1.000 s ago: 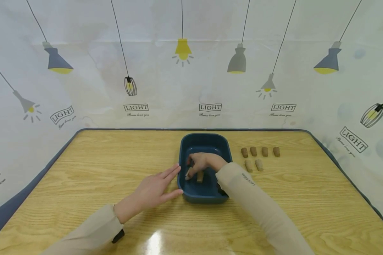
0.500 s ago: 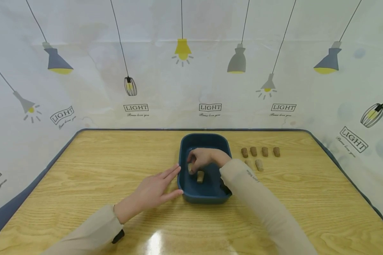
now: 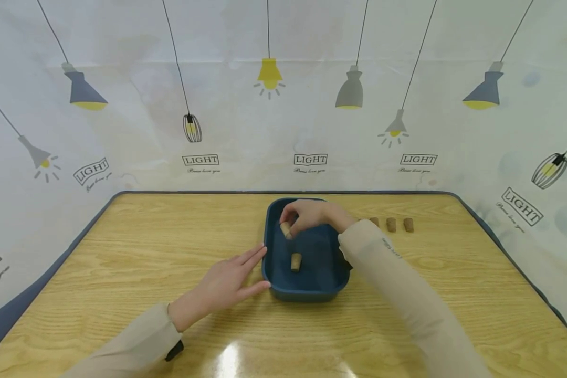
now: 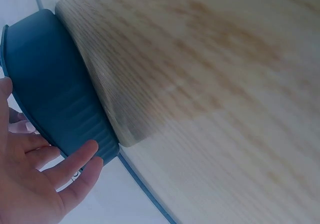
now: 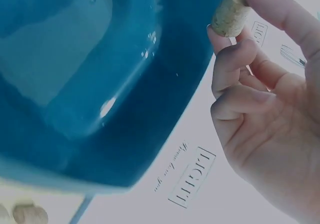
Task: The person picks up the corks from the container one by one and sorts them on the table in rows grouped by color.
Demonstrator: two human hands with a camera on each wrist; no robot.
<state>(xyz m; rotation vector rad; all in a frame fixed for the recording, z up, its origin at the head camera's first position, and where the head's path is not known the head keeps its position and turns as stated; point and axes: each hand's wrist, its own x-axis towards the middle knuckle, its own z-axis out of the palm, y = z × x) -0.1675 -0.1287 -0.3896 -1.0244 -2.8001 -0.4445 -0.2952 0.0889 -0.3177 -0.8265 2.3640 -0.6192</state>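
Note:
My right hand [image 3: 307,215] pinches a light cork [image 3: 285,230] between thumb and fingertips above the blue basin [image 3: 307,290]. In the right wrist view the same cork [image 5: 231,11] is tilted, clear of the basin's inner wall [image 5: 145,149]. Another cork [image 3: 296,262] stays on the basin floor, below the held one. My left hand [image 3: 222,283] has its fingers stretched out, the tips touching the basin's left side. From the left wrist view, those fingers [image 4: 75,164] lie along the basin's outer wall [image 4: 55,83].
Several darker corks, among them one cork [image 3: 408,225], stand in a row on the wooden table [image 3: 146,252] right of the basin. My right forearm covers part of that row and the spot in front of it. A wall printed with lamps rises behind.
The right hand has lifted the cork from the left of the basin floor, up and away toward the back. The left hand keeps its place at the basin.

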